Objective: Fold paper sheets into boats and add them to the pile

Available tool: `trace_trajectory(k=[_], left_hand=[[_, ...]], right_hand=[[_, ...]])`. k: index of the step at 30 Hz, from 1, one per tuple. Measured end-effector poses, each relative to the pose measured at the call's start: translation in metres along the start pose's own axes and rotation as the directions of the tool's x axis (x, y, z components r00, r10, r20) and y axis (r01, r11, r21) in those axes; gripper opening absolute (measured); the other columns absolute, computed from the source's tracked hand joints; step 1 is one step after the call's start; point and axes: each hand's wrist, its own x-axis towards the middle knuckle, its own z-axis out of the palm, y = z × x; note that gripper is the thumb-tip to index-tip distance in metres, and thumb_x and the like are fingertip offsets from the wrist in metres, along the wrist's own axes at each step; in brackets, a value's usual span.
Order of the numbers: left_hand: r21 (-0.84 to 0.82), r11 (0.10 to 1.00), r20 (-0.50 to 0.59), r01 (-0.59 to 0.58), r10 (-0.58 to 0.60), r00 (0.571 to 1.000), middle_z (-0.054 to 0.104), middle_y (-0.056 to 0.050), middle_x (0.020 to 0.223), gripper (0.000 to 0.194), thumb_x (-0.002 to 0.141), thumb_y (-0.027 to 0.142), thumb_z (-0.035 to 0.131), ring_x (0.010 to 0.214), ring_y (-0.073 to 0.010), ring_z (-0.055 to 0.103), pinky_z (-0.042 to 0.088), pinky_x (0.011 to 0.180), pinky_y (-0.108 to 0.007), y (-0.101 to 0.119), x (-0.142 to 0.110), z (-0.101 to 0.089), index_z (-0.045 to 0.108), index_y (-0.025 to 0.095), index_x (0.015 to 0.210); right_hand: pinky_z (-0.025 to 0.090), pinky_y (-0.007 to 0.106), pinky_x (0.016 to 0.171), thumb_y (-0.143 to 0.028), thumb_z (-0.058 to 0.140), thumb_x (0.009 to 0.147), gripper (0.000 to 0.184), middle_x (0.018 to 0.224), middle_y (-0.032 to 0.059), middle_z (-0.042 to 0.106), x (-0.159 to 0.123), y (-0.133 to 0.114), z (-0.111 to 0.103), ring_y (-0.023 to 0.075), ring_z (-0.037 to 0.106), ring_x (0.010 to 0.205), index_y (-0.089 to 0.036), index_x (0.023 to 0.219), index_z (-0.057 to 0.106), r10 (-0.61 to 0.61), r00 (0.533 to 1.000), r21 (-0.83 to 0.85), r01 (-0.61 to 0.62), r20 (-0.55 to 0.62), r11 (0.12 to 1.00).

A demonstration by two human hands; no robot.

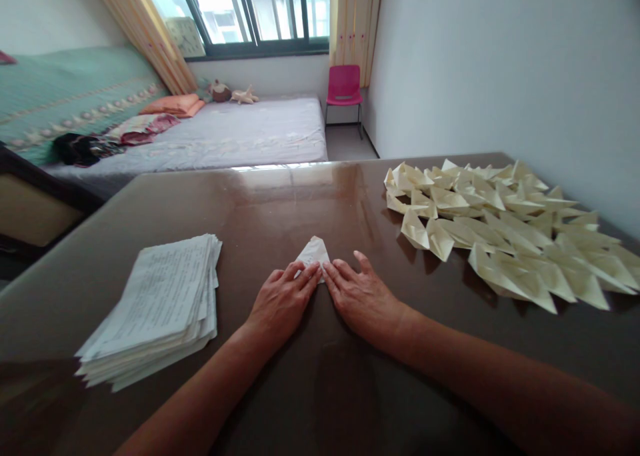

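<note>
A small folded piece of white paper point(314, 249) lies on the brown table straight in front of me, its pointed top facing away. My left hand point(286, 292) rests flat on its left side, fingers stretched out over the paper. From the other side, my right hand point(363, 296) presses its fingertips on the right edge, thumb raised and apart. The fingertips of both hands nearly meet at the middle. Part of the paper is hidden under the fingers.
A stack of printed sheets point(155, 296) lies on the left of the glossy table point(280, 209). Many folded cream paper boats point(500, 223) stand in rows at the right, near the wall. Beyond the table are a bed point(270, 129) and a pink chair point(344, 85).
</note>
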Motion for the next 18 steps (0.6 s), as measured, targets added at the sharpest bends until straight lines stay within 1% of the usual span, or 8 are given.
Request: trace_trajectory(k=[2,4,7,11,15,18], left_hand=[[0.016,1.000,0.008,0.004,-0.004,1.000,0.055,0.000,0.136,0.040,0.092,0.018,0.049,0.117,-0.0228,0.051,0.046,0.082,-0.037,0.001,0.001,-0.002,0.054,0.022,0.131],[0.031,1.000,0.015,0.005,-0.005,1.000,0.056,-0.002,0.136,0.039,0.091,0.017,0.048,0.117,-0.0224,0.051,0.046,0.082,-0.036,0.002,0.001,-0.004,0.054,0.022,0.130],[0.047,0.999,0.033,0.004,-0.006,0.999,0.055,-0.003,0.136,0.040,0.091,0.016,0.048,0.116,-0.0220,0.052,0.047,0.080,-0.035,0.003,0.001,-0.008,0.054,0.023,0.130],[0.046,0.999,0.053,0.005,-0.007,0.999,0.053,-0.004,0.138,0.042,0.091,0.019,0.047,0.117,-0.0220,0.050,0.047,0.080,-0.034,0.002,0.000,-0.010,0.052,0.023,0.132],[0.048,0.999,0.062,-0.015,0.012,0.998,0.052,-0.003,0.139,0.041,0.093,0.022,0.046,0.118,-0.0209,0.049,0.046,0.080,-0.033,-0.001,-0.001,-0.010,0.049,0.024,0.134],[0.049,0.998,0.064,-0.029,0.026,0.998,0.052,0.000,0.139,0.040,0.094,0.023,0.047,0.116,-0.0196,0.050,0.045,0.080,-0.031,-0.004,-0.001,-0.008,0.049,0.027,0.134]], right_hand=[[0.029,0.064,0.102,-0.010,0.038,0.091,0.045,0.139,0.0201,0.048,-0.002,-0.004,0.001,0.0331,0.044,0.124,-0.003,0.135,0.046,0.003,0.999,-0.029,-0.002,0.033,1.000],[0.030,0.064,0.102,-0.011,0.040,0.090,0.045,0.139,0.0202,0.048,-0.003,-0.005,0.000,0.0337,0.044,0.125,-0.003,0.134,0.048,0.013,0.997,-0.038,-0.011,0.072,0.999],[0.031,0.062,0.102,-0.012,0.042,0.089,0.043,0.138,0.0195,0.049,-0.004,-0.005,-0.005,0.0331,0.045,0.124,-0.005,0.130,0.054,0.027,0.993,-0.044,-0.022,0.118,0.999],[0.033,0.060,0.101,-0.011,0.043,0.089,0.040,0.135,0.0204,0.052,-0.003,-0.007,-0.010,0.0322,0.046,0.122,-0.006,0.125,0.058,0.021,0.990,-0.054,-0.014,0.139,0.998],[0.036,0.055,0.097,-0.012,0.042,0.089,0.034,0.125,0.0214,0.058,0.001,-0.003,-0.017,0.0303,0.050,0.114,-0.006,0.116,0.062,-0.015,0.992,-0.028,0.019,0.128,0.999],[0.040,0.046,0.090,-0.016,0.044,0.091,0.026,0.110,0.0143,0.066,0.007,0.012,-0.022,0.0262,0.054,0.104,-0.013,0.105,0.065,-0.005,0.992,0.059,-0.002,0.125,0.998]])
